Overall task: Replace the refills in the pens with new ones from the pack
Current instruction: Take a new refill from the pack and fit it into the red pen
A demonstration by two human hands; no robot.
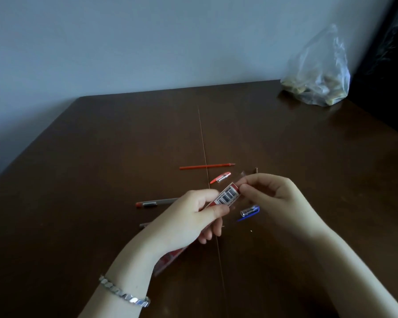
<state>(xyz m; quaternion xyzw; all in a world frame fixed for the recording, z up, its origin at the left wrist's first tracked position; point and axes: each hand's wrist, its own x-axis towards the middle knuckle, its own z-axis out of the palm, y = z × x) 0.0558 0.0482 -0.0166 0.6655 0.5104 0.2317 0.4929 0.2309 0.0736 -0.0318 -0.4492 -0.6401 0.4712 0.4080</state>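
Note:
My left hand (pixel 193 216) grips a long red refill pack (pixel 228 196) with a white barcode label, held slanted above the table. My right hand (pixel 271 193) pinches the pack's upper end with thumb and fingers. A loose red refill (pixel 207 166) lies on the table beyond the hands. A red pen cap (pixel 221 177) lies just below it. A blue pen cap (pixel 249 212) sits under my right hand. A clear pen barrel with a red end (pixel 155 202) lies to the left, and another barrel end (pixel 144 225) shows beneath my left hand.
The dark brown wooden table (pixel 101 157) has a seam down its middle. A clear plastic bag (pixel 319 81) with small items stands at the far right corner against the pale wall. A silver bracelet (pixel 124 292) is on my left wrist.

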